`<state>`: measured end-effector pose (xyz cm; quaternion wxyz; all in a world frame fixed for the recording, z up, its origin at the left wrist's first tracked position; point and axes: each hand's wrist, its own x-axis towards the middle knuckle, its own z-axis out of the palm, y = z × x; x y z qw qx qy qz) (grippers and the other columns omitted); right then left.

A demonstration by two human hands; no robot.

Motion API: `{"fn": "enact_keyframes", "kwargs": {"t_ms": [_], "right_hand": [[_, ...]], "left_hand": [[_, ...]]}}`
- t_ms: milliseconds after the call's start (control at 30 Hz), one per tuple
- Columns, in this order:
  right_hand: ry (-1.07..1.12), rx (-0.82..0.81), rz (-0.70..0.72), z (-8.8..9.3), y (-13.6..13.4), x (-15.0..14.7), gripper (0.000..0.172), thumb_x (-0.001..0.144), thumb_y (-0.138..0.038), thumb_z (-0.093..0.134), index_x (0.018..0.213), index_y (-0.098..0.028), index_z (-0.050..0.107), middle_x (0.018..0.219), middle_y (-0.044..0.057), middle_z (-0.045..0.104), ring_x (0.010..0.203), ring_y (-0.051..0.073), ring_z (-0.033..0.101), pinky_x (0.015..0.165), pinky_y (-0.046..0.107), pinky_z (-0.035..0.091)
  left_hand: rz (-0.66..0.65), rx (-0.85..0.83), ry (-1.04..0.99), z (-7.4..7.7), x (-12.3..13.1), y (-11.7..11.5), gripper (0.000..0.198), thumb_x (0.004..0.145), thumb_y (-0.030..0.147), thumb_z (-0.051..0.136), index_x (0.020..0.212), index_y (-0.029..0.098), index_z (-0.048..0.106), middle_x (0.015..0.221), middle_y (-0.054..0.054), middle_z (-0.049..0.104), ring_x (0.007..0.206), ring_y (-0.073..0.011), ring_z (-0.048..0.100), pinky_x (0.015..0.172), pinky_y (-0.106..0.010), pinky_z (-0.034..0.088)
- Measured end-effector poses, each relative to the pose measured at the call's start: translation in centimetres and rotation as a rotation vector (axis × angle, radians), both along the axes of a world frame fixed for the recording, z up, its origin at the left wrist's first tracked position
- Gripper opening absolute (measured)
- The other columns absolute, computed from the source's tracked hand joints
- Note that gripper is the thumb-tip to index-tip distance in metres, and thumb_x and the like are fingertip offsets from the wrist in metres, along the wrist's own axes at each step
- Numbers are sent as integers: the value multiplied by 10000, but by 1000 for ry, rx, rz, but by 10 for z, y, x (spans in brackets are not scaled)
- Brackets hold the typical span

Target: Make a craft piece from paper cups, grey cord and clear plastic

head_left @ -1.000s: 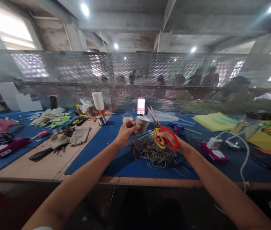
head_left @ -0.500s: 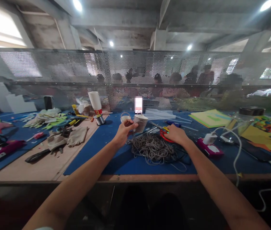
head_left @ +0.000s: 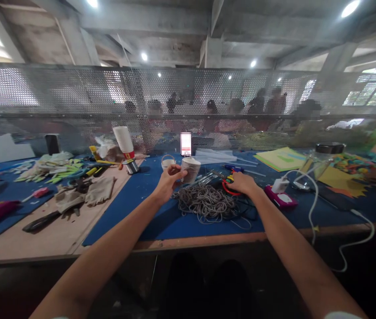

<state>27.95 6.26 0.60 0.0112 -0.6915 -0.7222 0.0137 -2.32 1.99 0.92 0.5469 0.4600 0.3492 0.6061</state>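
Note:
Just left of centre, my left hand [head_left: 169,184] pinches a pale paper cup [head_left: 190,169] by its left side, and the cup stands tilted slightly, its wall looking wrapped or textured. My right hand [head_left: 243,182] is closed round scissors [head_left: 230,188] with red and yellow handles, whose blades point left toward the cup without touching it. Below and between both hands lies a loose heap of grey cord [head_left: 207,203]. Behind my left hand stands a small white cup with a looped handle [head_left: 168,163], partly covered by my fingers.
A stack of paper cups [head_left: 123,139] rises at the back left, near work gloves [head_left: 99,191]. A phone [head_left: 185,144] stands lit ahead. Coloured paper [head_left: 279,158], a purple power strip [head_left: 281,197] with a white cable, and a lidded jar [head_left: 320,159] are on the right. Another person's arm shows at the right edge.
My view has turned a little to the right, so the table's things sit further left. Both hands keep their holds on the cup and the scissors. Another person's arm now shows at the right edge.

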Motion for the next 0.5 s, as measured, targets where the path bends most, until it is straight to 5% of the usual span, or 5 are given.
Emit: {"fn": "enact_keyframes", "kwargs": {"t_ms": [500], "right_hand": [[-11, -52, 29, 5, 0, 5, 556, 877, -555, 644, 1185, -93, 685, 1218, 236, 700, 1169, 387, 674, 913, 433, 530]], "left_hand": [[-32, -3, -1, -1, 5, -4, 533, 590, 328, 938, 950, 197, 568, 959, -8, 631, 836, -153, 644, 648, -267, 557]]}}
